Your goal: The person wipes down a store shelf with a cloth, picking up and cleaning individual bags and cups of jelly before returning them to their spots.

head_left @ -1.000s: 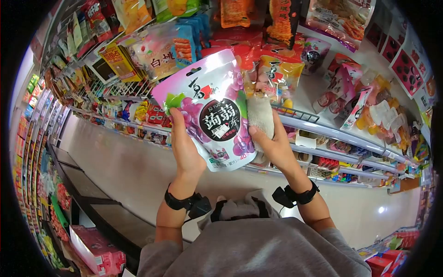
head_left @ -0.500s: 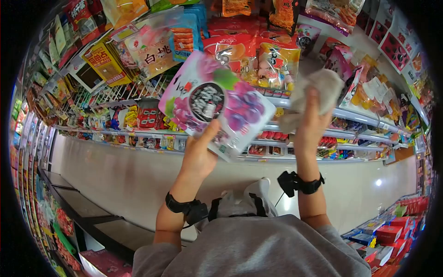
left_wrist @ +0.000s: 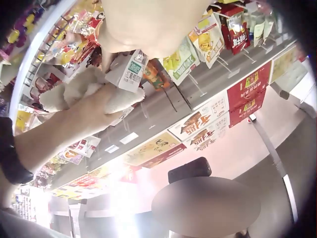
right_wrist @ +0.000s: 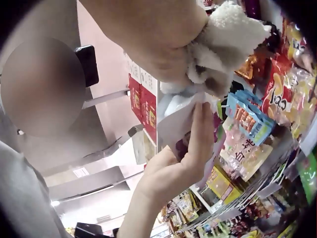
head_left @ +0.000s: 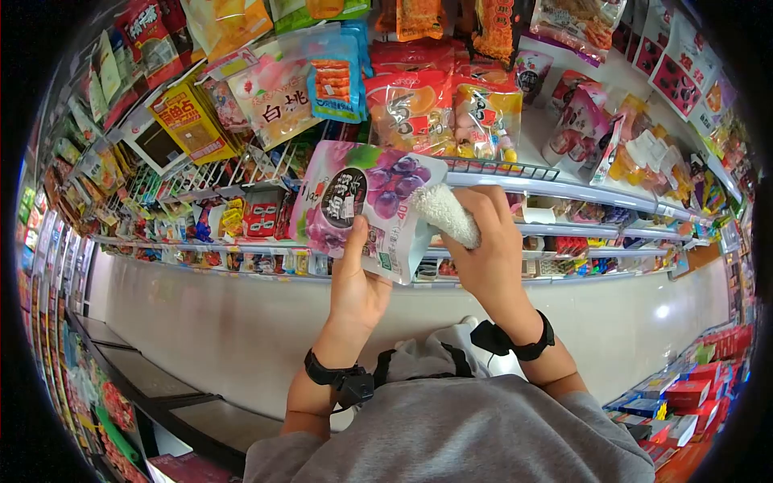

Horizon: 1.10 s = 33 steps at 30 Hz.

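Note:
A pouch of grape konjac jelly (head_left: 403,179), white and purple with grapes and a dark round label, is tilted in front of the shelves in the head view. My left hand (head_left: 354,298) grips its lower edge, the thumb lying on the printed front and the other fingers hidden behind. My right hand (head_left: 493,253) holds a fluffy white cloth (head_left: 451,216) against the pouch's right end. In the left wrist view the cloth (left_wrist: 74,91) wraps around that hand beside the pouch's pale end (left_wrist: 128,72) with a barcode sticker. The right wrist view shows the cloth (right_wrist: 233,34) bunched in the fingers.
Behind the pouch, a shelf with a wire front rail (head_left: 515,169) bears red orange-print bags (head_left: 411,109) and other sweets. Peach bags (head_left: 270,97) and yellow packets (head_left: 193,121) hang at the left. A dark-framed low rack (head_left: 145,374) stands lower left, red boxes (head_left: 692,394) lower right.
The pouch has turned and dropped lower, its right end now facing the right hand. The right hand swung the cloth out to the right, then brought it back against the pouch.

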Available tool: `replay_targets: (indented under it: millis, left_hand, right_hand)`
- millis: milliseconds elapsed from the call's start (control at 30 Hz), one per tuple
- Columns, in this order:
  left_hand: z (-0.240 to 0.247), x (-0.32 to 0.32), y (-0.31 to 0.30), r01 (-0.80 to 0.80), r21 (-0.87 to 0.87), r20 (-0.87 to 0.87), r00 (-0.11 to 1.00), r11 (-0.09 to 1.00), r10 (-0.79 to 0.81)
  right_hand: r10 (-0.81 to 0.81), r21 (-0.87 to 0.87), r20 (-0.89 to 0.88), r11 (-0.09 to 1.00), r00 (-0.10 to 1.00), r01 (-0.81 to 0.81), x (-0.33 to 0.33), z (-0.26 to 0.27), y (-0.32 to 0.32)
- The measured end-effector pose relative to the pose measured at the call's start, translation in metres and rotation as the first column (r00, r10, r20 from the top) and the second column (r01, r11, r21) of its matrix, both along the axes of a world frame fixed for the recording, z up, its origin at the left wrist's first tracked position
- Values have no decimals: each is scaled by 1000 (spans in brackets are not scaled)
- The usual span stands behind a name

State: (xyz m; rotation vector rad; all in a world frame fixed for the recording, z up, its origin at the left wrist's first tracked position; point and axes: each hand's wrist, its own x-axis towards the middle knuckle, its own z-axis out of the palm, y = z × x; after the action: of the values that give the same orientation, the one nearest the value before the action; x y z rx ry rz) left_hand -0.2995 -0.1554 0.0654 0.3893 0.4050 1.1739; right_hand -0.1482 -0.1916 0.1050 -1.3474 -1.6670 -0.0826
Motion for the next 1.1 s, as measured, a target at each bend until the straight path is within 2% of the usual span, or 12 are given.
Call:
replay_targets:
  millis: [200, 267, 300, 333, 400, 533, 600, 767, 867, 900, 1067, 1100]
  left_hand:
    - [10, -8, -4, -38, 30, 82, 996, 999, 35]
    - [12, -8, -4, -62, 51, 109, 992, 997, 56]
    - [13, -8, -3, -113, 49, 134, 985, 992, 106]
    - [13, -8, -3, -162, 45, 158, 975, 986, 154]
    - [13, -6, -5, -128, 78, 152, 982, 989, 115]
    - [9, 7, -18, -101, 85, 73, 993, 991, 95]
    - [9, 12, -22, -152, 124, -27, 987, 981, 157]
    - [16, 12, -23, -257, 75, -5, 966, 964, 258]
    - [18, 6, -20, -256, 92, -1, 966, 962, 257]
    - [15, 6, -16, -340, 41, -70, 937, 940, 342]
    - [3, 3, -17, -288, 80, -177, 938, 954, 298]
    - [1, 5, -19, -301, 91, -188, 931, 949, 313]
  right_hand:
    - [185, -101, -26, 977, 982, -187, -9, -8, -17]
    - [244, 14, -450, 964, 859, -267, -8, -22, -17]
    - [170, -94, -454, 967, 875, -236, -6, -12, -21]
    - [169, -94, -457, 967, 873, -236, -6, -6, -22]
    - [130, -249, -448, 932, 885, -263, -4, 1, -21]
    - [37, -158, -565, 976, 824, -152, -11, -7, -5]
    - [120, -123, -663, 956, 739, -265, -15, -14, 1]
    - [268, -87, -546, 924, 794, -372, -26, -23, -8]
    - [354, -103, -485, 885, 800, -454, -32, -35, -18]
    - [357, -148, -502, 862, 788, -485, -35, -38, -22]
    - [440, -209, -411, 807, 799, -552, -24, -41, -23]
    - [511, -197, -437, 749, 740, -633, -20, -42, -21]
